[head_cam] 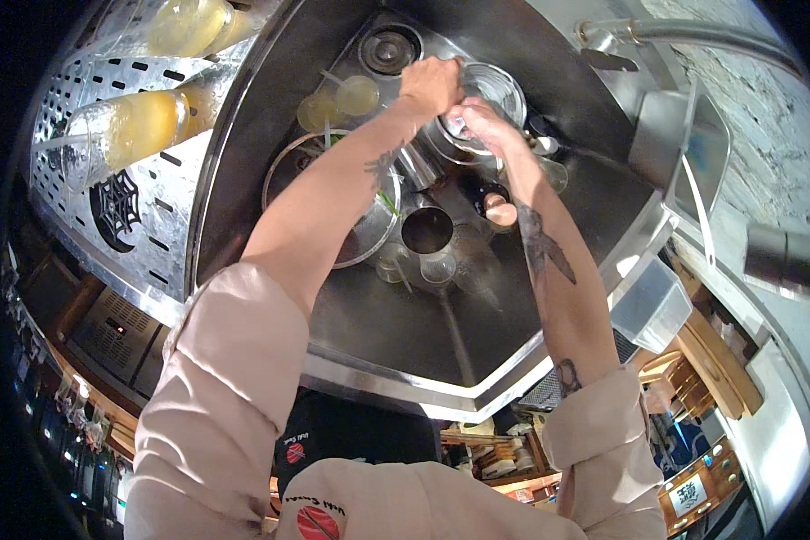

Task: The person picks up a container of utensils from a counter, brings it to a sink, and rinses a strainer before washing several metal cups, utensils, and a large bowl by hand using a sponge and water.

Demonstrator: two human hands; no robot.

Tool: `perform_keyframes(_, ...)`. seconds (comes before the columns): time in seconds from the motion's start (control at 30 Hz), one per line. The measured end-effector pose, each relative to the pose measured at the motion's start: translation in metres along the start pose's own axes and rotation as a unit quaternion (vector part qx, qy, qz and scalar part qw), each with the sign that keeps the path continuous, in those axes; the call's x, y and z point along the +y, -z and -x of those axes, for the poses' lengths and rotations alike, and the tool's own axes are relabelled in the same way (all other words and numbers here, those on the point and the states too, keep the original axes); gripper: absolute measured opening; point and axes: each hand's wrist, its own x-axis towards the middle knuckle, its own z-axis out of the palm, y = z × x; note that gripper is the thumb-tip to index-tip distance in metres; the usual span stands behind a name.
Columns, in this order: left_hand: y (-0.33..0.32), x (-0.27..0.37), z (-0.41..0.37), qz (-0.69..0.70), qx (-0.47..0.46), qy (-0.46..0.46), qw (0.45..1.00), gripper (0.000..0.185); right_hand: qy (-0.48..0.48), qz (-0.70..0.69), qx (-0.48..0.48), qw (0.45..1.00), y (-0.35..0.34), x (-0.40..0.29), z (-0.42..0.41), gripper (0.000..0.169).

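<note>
Both my arms reach into a deep steel sink point(391, 320). My left hand point(433, 84), its fingers curled, is at the left rim of a round clear container point(496, 94); what its fingers hold is hidden. Beside it, my right hand point(479, 125) is bent over the same container, with a small pale item partly visible at the fingers. A steel cylinder point(420, 164) lies below my hands. Under my left forearm sits a large round clear bowl point(371, 253) with something green in it. Two glasses of yellowish liquid point(358, 94) with straws stand to its upper left.
A sink drain point(390, 49) is at the back. Several small glasses point(437, 267) and a copper-coloured jigger-like cup point(499, 210) are in the sink. A perforated steel drainboard point(169, 145) with yellow-filled jars point(131, 128) borders the left. A faucet pipe point(688, 34) and steel container point(702, 148) are at right.
</note>
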Motion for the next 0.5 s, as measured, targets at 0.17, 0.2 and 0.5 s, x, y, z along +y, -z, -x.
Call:
perform_keyframes(0.17,0.004,-0.001,0.004,0.036,-0.015,0.041,0.998,0.037,0.111,0.203,0.137,0.963,0.013,-0.030,0.084,0.035)
perform_keyframes(0.2,0.005,0.010,0.006,0.034,-0.013,0.041,0.998,0.038,0.150,0.091,0.181,0.968,0.017,-0.025,0.106,0.031)
perform_keyframes(0.5,0.062,0.023,0.070,0.088,0.023,0.134,0.987,0.043,0.286,-0.213,0.438,0.825,-0.020,-0.080,0.303,0.037)
